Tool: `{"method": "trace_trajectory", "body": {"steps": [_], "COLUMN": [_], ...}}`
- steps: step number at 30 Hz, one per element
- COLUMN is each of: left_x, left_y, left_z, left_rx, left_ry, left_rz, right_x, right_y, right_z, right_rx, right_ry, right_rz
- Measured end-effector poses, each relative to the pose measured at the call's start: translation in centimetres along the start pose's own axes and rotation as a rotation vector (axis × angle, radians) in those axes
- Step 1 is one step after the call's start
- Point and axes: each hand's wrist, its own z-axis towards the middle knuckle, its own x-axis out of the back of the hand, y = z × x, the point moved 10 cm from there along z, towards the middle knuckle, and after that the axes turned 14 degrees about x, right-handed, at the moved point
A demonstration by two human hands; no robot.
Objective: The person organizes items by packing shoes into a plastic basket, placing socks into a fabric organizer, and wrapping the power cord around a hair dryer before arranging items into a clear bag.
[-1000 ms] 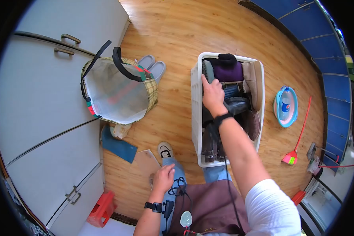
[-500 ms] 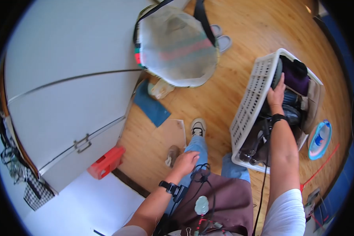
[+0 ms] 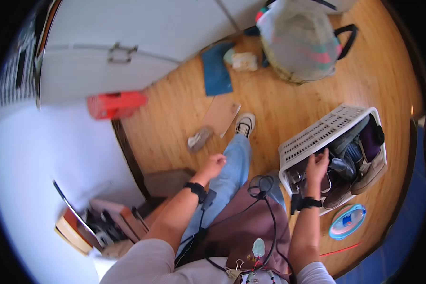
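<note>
My right hand point(image 3: 318, 164) is over the near end of a white perforated plastic basket point(image 3: 324, 135), fingers apart, with no object visible in it. Dark shoes point(image 3: 344, 168), a tan shoe point(image 3: 371, 176) and a purple item point(image 3: 370, 142) fill the basket. My left hand point(image 3: 214, 167) hovers by my left thigh, its fingers loosely curled in and nothing visible in them. Closest to it on the floor is a grey-brown shoe point(image 3: 200, 139), apart from the hand. Black bands circle both wrists, and a dark cable hangs in front of me.
A large bag with black handles point(image 3: 300, 45) stands beyond the basket. Blue cloth point(image 3: 216, 71) and a cardboard piece point(image 3: 220, 116) lie ahead of my foot. A red plastic container point(image 3: 117, 105) sits by the white cabinet point(image 3: 94, 61). An oval blue-rimmed basin point(image 3: 348, 222) is beside the basket.
My right hand has drawn back from the far part of the basket to its near end, letting go of the dark shoe there. The view has turned left.
</note>
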Motion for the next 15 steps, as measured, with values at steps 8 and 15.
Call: {"method": "trace_trajectory", "body": {"steps": [8,15], "left_x": [7.5,7.8], "left_y": [-17.2,-23.3], "left_z": [2.3,19.6], "left_rx": [0.332,0.280], "left_ry": [0.272,0.490], "left_rz": [0.237,0.318], "right_x": [-6.9,-11.0], "right_y": [-7.2,-5.3], "right_z": [-7.1,-4.0], "right_rx": [0.204,0.234], "right_ry": [-0.130,-0.283], "right_rz": [-0.539,-1.001]}}
